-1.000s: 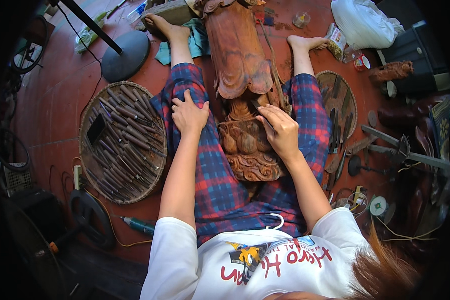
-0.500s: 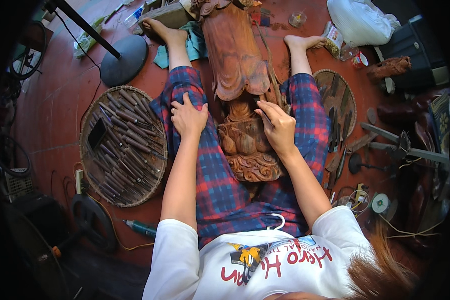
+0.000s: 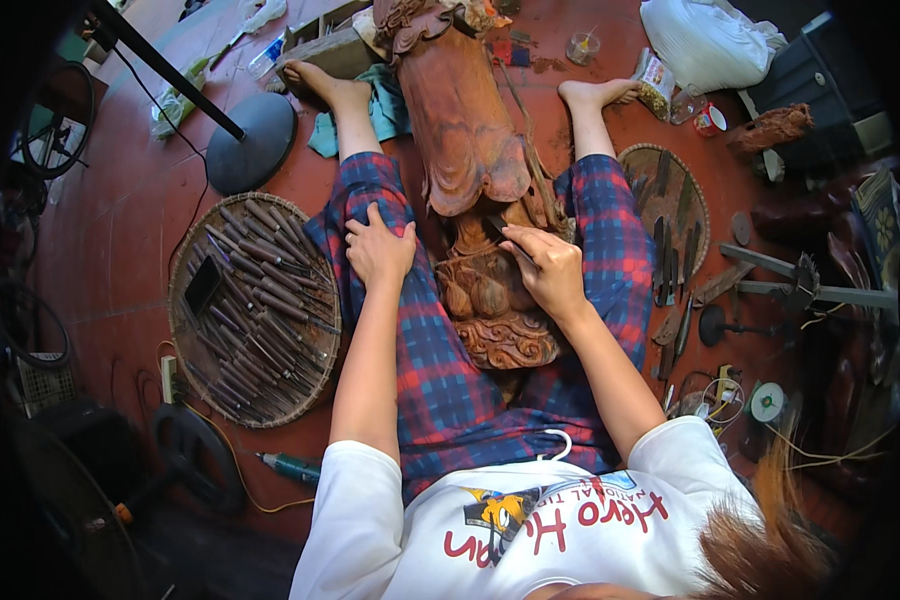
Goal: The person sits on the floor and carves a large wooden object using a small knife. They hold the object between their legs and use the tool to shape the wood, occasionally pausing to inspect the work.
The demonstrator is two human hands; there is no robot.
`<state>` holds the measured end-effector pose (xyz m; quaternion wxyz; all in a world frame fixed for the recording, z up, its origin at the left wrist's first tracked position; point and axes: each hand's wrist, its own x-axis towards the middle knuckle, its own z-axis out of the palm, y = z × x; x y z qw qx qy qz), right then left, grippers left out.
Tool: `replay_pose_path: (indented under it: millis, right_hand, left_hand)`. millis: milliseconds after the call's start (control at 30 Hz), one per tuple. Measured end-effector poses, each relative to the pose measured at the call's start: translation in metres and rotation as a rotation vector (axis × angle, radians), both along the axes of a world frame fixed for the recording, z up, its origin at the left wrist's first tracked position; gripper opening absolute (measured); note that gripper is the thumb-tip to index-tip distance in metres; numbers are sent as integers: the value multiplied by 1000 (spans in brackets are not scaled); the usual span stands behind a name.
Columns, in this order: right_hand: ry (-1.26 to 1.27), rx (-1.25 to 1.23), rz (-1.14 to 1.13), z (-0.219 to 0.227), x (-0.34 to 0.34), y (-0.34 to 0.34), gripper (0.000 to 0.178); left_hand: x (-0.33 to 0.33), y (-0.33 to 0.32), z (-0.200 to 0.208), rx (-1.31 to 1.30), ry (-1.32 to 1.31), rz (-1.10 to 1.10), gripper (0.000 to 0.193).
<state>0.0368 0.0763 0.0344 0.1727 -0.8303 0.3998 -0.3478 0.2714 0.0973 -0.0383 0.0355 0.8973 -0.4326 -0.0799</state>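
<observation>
Two grips in view, both bare hands. Right grip [image 3: 547, 268]: fingers pressed together, pinching a thin, dark, flat-ended tool [image 3: 496, 224]; most of it hidden by the fingers. Left grip [image 3: 378, 248]: spread loosely, palm down on the left knee of the red-and-blue plaid trousers [image 3: 435, 370], nothing in it.

Reddish-brown carved wooden piece [image 3: 470, 130] is between the legs, between the two grips and running beyond them. Its scroll-carved block end is just left of and nearer the body than the right grip; its smooth, lobed column is beyond. Tool end sits by the narrow neck between; contact with wood can't be told.

Left of the left grip: round woven tray [image 3: 268, 423] crowded with brown-handled slim tools [image 3: 267, 250], plus a black rectangular slab [image 3: 203, 285]. Right of the right grip, past the knee: second round woven tray [image 3: 698, 190] with dark flat blades [image 3: 670, 262]. Beyond the left grip: crumpled teal cloth [image 3: 390, 105] on the red tiled floor [image 3: 100, 250].
</observation>
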Motion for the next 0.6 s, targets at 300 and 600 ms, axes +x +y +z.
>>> replay_pose_path:
  millis: [300,600]
  right_hand:
    - [-11,-48,-38,-5,3,2,21]
    - [-32,13,-52,-3,5,5,18]
  left_hand:
    - [0,-1,1,-10,0,0,75]
    - [0,2,-3,-31,-22,-11,74]
